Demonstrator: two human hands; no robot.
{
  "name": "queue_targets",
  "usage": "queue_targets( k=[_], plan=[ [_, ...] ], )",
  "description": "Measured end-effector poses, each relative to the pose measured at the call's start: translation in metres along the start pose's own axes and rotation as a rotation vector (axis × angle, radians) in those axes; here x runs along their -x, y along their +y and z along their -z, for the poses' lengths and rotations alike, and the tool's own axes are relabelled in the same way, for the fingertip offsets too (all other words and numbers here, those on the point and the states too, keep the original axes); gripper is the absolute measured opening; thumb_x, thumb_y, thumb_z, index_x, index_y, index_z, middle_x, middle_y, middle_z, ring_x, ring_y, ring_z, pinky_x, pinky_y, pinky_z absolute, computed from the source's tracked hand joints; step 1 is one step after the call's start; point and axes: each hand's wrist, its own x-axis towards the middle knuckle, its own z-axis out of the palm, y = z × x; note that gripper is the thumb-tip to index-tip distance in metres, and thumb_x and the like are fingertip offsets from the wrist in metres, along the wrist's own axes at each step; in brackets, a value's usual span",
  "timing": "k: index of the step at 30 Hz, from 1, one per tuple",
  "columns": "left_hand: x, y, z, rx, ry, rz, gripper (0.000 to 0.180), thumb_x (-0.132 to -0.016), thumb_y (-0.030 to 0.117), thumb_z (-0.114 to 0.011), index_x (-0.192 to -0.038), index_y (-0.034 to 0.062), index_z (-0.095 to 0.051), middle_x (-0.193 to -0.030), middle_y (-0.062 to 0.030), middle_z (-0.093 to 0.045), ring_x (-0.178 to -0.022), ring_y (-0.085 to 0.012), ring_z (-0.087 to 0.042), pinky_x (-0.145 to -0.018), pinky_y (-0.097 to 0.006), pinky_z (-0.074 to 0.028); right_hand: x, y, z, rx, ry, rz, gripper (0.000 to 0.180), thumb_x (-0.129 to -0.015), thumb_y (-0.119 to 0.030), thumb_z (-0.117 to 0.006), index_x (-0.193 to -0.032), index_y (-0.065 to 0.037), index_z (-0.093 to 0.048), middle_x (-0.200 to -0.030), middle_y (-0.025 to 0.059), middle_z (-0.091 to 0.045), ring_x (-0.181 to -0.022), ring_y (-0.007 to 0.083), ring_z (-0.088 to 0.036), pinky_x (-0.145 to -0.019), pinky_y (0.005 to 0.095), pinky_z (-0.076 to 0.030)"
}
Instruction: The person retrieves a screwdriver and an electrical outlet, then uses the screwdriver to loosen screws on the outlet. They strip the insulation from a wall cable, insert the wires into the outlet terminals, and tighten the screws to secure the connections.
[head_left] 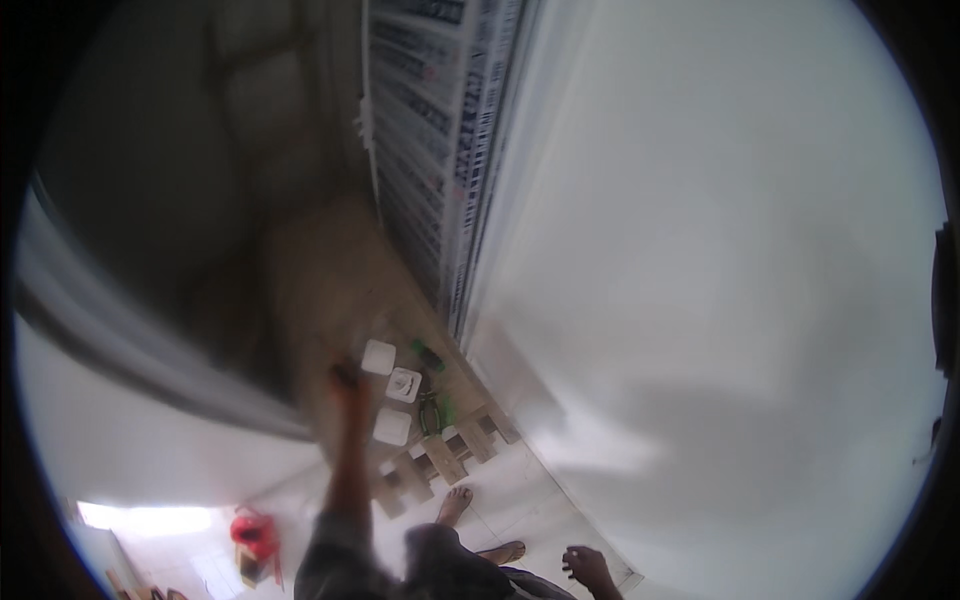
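Note:
My left arm reaches forward over a brown plank floor, and my left hand (pixel 345 378) is smeared by motion, so its fingers do not show clearly. Just right of it lie a white square plate (pixel 378 357), a white square fitting with a round middle (pixel 403 385) and another white square plate (pixel 392 427). Beside these are green-handled pliers (pixel 430 414) and a dark object with green ends (pixel 428 355), whose kind I cannot make out. Low on the right, my right hand (pixel 588 567) hangs apart from everything, its fingers loosely bent and spaced, nothing in them.
Brown planks (pixel 445 460) end in a staggered edge against pale tiles (pixel 510 500), where my bare feet stand. A film-covered panel with printed bands (pixel 425 130) rises ahead. A white wall (pixel 740 300) fills the right. At lower left lies a red bag-like item (pixel 256 535).

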Motion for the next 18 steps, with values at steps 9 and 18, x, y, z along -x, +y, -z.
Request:
queue_targets(
  k=[9,18],
  plan=[
    [0.226,0.305,0.068,0.48,-0.765,-0.435,0.057,-0.083,0.011,-0.081,-0.133,-0.0042,-0.058,-0.094,-0.0113,-0.07,-0.071,-0.0131,-0.068,-0.062,-0.028,-0.055,0.057,-0.204,0.044,-0.28,0.257,0.723,0.05,-0.105,-0.024,-0.065,-0.148,-0.003,-0.051,-0.128,0.016,-0.07,-0.113,0.02,-0.07,-0.091,0.0355,-0.06],
    [0.352,0.493,0.105,0.76,-1.259,-0.89,0.062,-0.078,0.009,-0.087,-0.134,-0.0006,-0.062,-0.096,-0.0078,-0.071,-0.065,-0.0113,-0.062,-0.062,-0.027,-0.054,0.133,-0.111,0.148,-0.534,0.861,0.816,0.046,-0.106,-0.027,-0.061,-0.144,-0.002,-0.053,-0.119,0.0179,-0.071,-0.098,0.025,-0.075,-0.084,0.037,-0.061]
  ],
)
